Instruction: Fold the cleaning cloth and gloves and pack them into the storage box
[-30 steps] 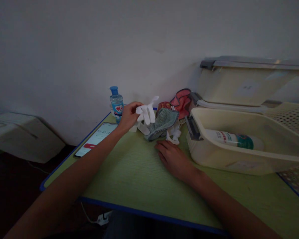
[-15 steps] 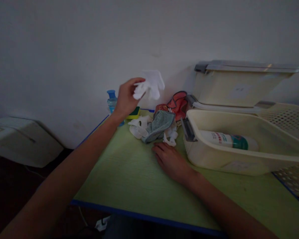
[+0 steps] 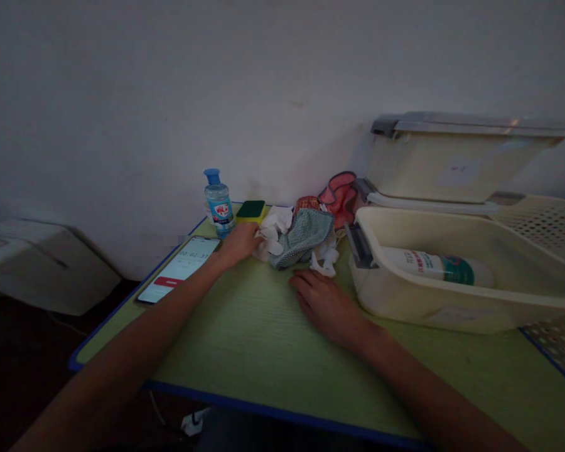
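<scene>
On the left, my left hand (image 3: 240, 243) is down at the heap with its fingers closed on a crumpled white tissue (image 3: 272, 235). Against that tissue lies a grey-green cloth (image 3: 306, 233) with a checked edge. My right hand (image 3: 324, 304) rests flat on the green tabletop, fingers stretched out and holding nothing. Its fingertips are close to another crumpled white piece (image 3: 326, 258) at the cloth's right side. A red cloth (image 3: 341, 194) lies behind, near the wall.
A blue-capped bottle (image 3: 220, 204) and a yellow-green sponge (image 3: 251, 211) stand at the back left. A phone (image 3: 181, 267) showing a timer lies by the left edge. On the right is a cream bin (image 3: 433, 307) holding a white bottle (image 3: 428, 265), with a lidded box (image 3: 456, 160) behind.
My left hand has come down from the air with the white tissue and is now at the heap. The phone has come into sight; my right hand has stayed in place.
</scene>
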`<state>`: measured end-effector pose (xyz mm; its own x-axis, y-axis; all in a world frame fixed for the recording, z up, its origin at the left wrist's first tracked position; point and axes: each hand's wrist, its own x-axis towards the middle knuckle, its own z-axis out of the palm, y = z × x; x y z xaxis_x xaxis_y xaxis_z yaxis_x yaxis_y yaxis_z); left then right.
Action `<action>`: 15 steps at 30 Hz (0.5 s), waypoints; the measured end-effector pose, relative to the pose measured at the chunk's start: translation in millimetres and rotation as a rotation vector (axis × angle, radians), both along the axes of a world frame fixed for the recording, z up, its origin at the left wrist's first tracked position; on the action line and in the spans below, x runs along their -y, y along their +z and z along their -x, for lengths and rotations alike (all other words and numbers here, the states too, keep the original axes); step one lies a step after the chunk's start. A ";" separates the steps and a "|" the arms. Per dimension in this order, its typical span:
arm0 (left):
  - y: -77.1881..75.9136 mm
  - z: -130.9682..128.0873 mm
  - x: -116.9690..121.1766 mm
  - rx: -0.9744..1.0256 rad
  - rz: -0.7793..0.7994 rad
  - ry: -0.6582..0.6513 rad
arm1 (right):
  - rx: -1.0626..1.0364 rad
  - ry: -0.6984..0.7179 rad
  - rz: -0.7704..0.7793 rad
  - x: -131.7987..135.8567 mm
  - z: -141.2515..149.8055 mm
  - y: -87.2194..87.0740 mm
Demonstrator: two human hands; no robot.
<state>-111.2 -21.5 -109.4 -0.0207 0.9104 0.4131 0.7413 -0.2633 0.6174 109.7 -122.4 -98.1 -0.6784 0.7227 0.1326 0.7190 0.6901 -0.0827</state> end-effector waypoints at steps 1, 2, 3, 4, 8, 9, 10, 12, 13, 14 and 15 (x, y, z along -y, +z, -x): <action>3.4 -0.9 -1.6 0.029 -0.015 0.003 | 0.003 -0.001 0.002 -0.2 -0.2 -0.3; 8.3 -2.0 -3.4 0.067 -0.033 0.008 | 0.004 -0.002 0.003 -0.4 -0.4 -0.9; 14.2 -3.1 -5.1 0.111 -0.053 0.014 | 0.004 -0.003 0.004 -0.7 -0.7 -1.6; 20.9 -4.3 -6.3 0.158 -0.073 0.020 | 0.001 -0.002 0.001 -0.9 -0.9 -2.4; 49.9 -8.5 -3.3 0.400 -0.219 -0.001 | -0.009 0.003 -0.014 -1.2 -0.8 -4.1; 56.8 -9.6 -0.2 0.508 -0.277 -0.048 | -0.008 0.002 -0.014 -1.1 -0.6 -3.9; 63.3 -10.9 3.7 0.617 -0.324 -0.106 | -0.006 0.000 -0.013 -0.9 -0.4 -3.4; 74.5 -14.4 14.0 0.801 -0.347 -0.235 | -0.006 0.000 -0.008 -0.7 0.0 -2.5; 78.8 -16.8 20.2 0.859 -0.308 -0.288 | -0.008 0.001 -0.005 -0.7 0.1 -2.4; 82.0 -19.5 27.1 0.908 -0.235 -0.337 | -0.012 0.000 -0.002 -0.7 0.2 -2.5; 83.7 -22.5 34.4 0.956 -0.141 -0.378 | -0.022 -0.003 0.001 -0.9 0.1 -2.9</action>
<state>-88.8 -55.8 -25.7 -0.1187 0.8705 0.4777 -0.1876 -0.4921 0.8501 109.5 -121.5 -100.9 -0.6733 0.7246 0.1469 0.7189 0.6880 -0.0991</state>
